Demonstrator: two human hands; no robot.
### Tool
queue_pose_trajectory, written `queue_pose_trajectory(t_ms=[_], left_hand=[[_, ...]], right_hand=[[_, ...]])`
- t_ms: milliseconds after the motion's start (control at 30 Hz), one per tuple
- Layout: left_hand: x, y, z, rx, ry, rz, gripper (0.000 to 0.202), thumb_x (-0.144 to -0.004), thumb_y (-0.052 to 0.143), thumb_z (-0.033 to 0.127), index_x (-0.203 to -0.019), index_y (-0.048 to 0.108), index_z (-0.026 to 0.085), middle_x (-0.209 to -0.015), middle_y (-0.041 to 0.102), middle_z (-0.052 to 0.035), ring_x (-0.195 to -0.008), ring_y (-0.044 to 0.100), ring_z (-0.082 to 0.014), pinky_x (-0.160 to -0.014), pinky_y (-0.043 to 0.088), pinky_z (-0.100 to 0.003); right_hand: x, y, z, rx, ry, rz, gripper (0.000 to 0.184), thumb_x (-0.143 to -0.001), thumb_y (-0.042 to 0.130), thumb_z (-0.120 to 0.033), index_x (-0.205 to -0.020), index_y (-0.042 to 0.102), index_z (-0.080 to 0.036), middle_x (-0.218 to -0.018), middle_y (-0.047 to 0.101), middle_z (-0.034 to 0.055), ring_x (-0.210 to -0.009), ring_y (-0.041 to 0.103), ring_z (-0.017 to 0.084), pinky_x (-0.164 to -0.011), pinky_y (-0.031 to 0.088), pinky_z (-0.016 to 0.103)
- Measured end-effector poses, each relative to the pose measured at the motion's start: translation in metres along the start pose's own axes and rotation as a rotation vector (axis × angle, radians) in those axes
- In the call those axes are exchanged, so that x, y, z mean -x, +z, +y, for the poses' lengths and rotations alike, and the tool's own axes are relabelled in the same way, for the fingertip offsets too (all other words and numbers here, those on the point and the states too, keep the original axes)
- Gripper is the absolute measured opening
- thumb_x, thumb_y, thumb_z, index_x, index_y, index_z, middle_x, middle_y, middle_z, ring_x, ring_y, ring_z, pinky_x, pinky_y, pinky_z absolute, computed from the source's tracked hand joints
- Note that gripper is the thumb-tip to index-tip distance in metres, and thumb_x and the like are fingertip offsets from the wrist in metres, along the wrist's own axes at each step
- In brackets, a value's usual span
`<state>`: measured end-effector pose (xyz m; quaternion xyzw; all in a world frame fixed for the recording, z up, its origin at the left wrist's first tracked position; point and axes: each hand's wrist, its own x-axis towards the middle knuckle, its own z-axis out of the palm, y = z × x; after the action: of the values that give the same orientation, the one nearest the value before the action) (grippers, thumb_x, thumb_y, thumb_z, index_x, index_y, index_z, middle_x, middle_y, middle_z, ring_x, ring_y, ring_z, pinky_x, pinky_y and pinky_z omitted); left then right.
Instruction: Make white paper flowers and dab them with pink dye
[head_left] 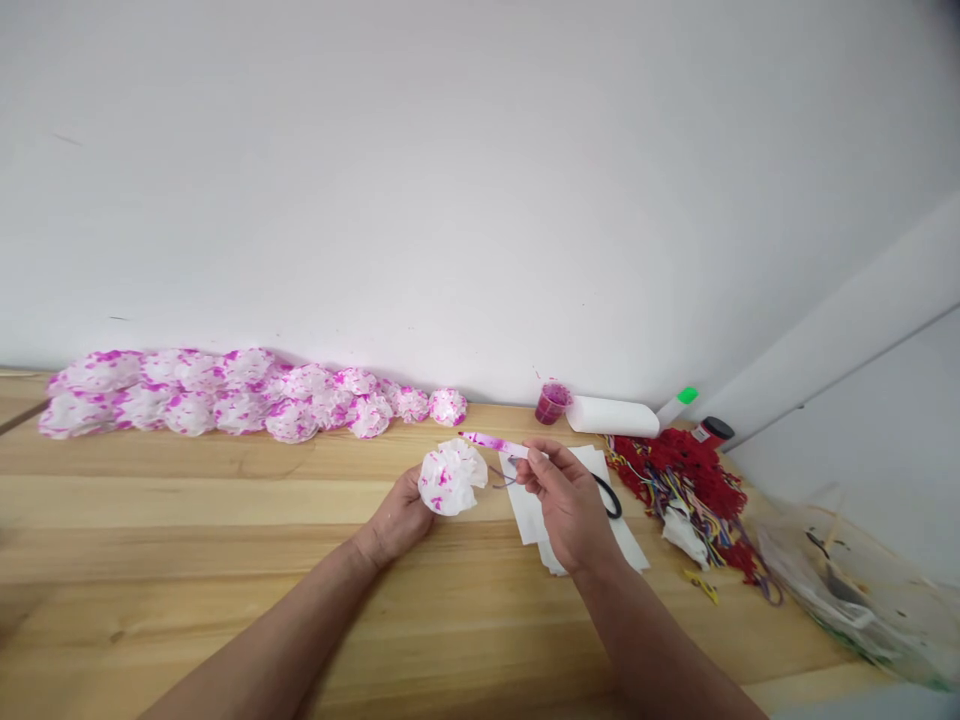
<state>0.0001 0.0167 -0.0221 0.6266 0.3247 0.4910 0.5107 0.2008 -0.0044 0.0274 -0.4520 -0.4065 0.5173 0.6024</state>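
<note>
My left hand (pixel 403 515) is closed around the underside of a white tissue paper flower (pixel 451 478) with magenta spots, holding it above the wooden table. Between the thumb and fingers of my right hand (pixel 568 498) is a slim white stick (pixel 495 444) stained magenta, its darker tip pointing left over the flower's upper edge. The stick's exact kind is unclear. Two rows of similar magenta-spotted paper flowers (pixel 195 412) lie along the wall to the left, ending in a single small flower (pixel 448 407). Beyond my right hand stands a cup of magenta liquid (pixel 553 402).
White paper sheets (pixel 531 515) lie under my right hand, with a black scissors handle (pixel 609 496) partly hidden. Near the wall are a white roll (pixel 613 416) and a green-capped bottle (pixel 677 405). Red yarn (pixel 694 470) and a clear plastic bag (pixel 862 590) lie at right.
</note>
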Motion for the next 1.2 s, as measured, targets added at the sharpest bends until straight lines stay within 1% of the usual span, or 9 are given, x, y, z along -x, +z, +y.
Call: queue_pose_trajectory(t_ms=[100, 233, 433, 533, 633, 733, 867, 967, 1200], left_hand=[[0.000, 0.001, 0.006, 0.020, -0.009, -0.021, 0.016, -0.082, 0.063, 0.027, -0.073, 0.072, 0.018, -0.073, 0.069, -0.0033, -0.071, 0.060, -0.0182, -0.089, 0.050, -0.035], [0.000, 0.001, 0.007, 0.031, -0.012, -0.027, 0.023, -0.082, 0.063, 0.030, -0.063, 0.068, 0.018, -0.064, 0.065, -0.0025, -0.070, 0.059, -0.0192, -0.089, 0.049, -0.036], [0.000, -0.001, 0.003, -0.011, 0.004, -0.048, 0.023, -0.086, 0.060, 0.035, -0.087, 0.076, 0.018, -0.098, 0.074, -0.0087, -0.096, 0.064, -0.0254, -0.100, 0.044, -0.039], [0.000, 0.000, 0.005, -0.013, 0.000, -0.057, 0.026, -0.087, 0.059, 0.039, -0.085, 0.075, 0.019, -0.093, 0.074, -0.0085, -0.099, 0.064, -0.0268, -0.099, 0.044, -0.040], [0.000, 0.001, 0.011, -0.004, -0.022, -0.057, 0.027, -0.085, 0.060, 0.042, -0.076, 0.073, 0.019, -0.078, 0.070, -0.0068, -0.093, 0.063, -0.0263, -0.090, 0.048, -0.038], [0.002, 0.003, 0.015, 0.004, -0.060, -0.077, 0.027, -0.083, 0.061, 0.040, -0.067, 0.067, 0.019, -0.062, 0.062, -0.0036, -0.077, 0.059, -0.0215, -0.075, 0.048, -0.032], [0.005, 0.002, 0.014, 0.031, -0.183, -0.133, 0.027, -0.077, 0.064, 0.033, -0.055, 0.057, 0.018, -0.049, 0.045, 0.0023, -0.051, 0.038, -0.0111, -0.052, 0.034, -0.024], [0.007, 0.002, 0.012, 0.045, -0.236, -0.134, 0.025, -0.075, 0.064, 0.029, -0.055, 0.055, 0.018, -0.048, 0.042, 0.0030, -0.047, 0.030, -0.0091, -0.048, 0.025, -0.024], [0.007, 0.002, 0.008, 0.061, -0.240, -0.098, 0.024, -0.075, 0.065, 0.026, -0.055, 0.054, 0.017, -0.050, 0.044, 0.0020, -0.049, 0.033, -0.0095, -0.049, 0.026, -0.024]], right_hand=[[0.003, 0.000, 0.005, 0.010, 0.029, -0.040, 0.024, -0.080, 0.075, -0.040, -0.094, 0.069, -0.022, -0.072, 0.065, -0.0009, -0.072, 0.056, 0.013, -0.070, 0.037, 0.029], [0.008, 0.000, 0.002, 0.032, -0.035, -0.091, 0.020, -0.082, 0.074, -0.038, -0.095, 0.070, -0.022, -0.070, 0.064, -0.0017, -0.072, 0.056, 0.013, -0.073, 0.039, 0.030], [0.004, -0.008, -0.007, -0.008, -0.089, -0.004, 0.020, -0.082, 0.075, -0.037, -0.096, 0.070, -0.024, -0.072, 0.066, -0.0020, -0.074, 0.057, 0.014, -0.075, 0.040, 0.031], [0.004, -0.010, -0.006, 0.008, -0.075, -0.003, 0.021, -0.082, 0.075, -0.037, -0.097, 0.070, -0.023, -0.071, 0.066, -0.0019, -0.073, 0.057, 0.014, -0.073, 0.038, 0.031], [0.005, -0.006, -0.003, 0.010, -0.064, -0.013, 0.021, -0.082, 0.074, -0.038, -0.096, 0.070, -0.023, -0.071, 0.066, -0.0017, -0.073, 0.058, 0.014, -0.073, 0.038, 0.031], [0.005, 0.002, -0.003, 0.008, -0.067, -0.019, 0.021, -0.080, 0.075, -0.038, -0.094, 0.070, -0.023, -0.071, 0.066, -0.0016, -0.072, 0.058, 0.014, -0.072, 0.040, 0.030], [0.005, 0.008, -0.006, 0.032, -0.061, -0.051, 0.022, -0.077, 0.076, -0.038, -0.090, 0.070, -0.022, -0.068, 0.064, -0.0019, -0.071, 0.057, 0.013, -0.071, 0.042, 0.029], [0.007, 0.006, -0.008, 0.071, -0.029, -0.070, 0.023, -0.077, 0.076, -0.039, -0.089, 0.070, -0.021, -0.069, 0.065, -0.0013, -0.070, 0.056, 0.014, -0.071, 0.042, 0.030], [0.011, -0.009, -0.013, 0.054, -0.051, -0.056, 0.021, -0.081, 0.074, -0.038, -0.094, 0.070, -0.022, -0.071, 0.064, -0.0009, -0.072, 0.056, 0.015, -0.071, 0.038, 0.029]])
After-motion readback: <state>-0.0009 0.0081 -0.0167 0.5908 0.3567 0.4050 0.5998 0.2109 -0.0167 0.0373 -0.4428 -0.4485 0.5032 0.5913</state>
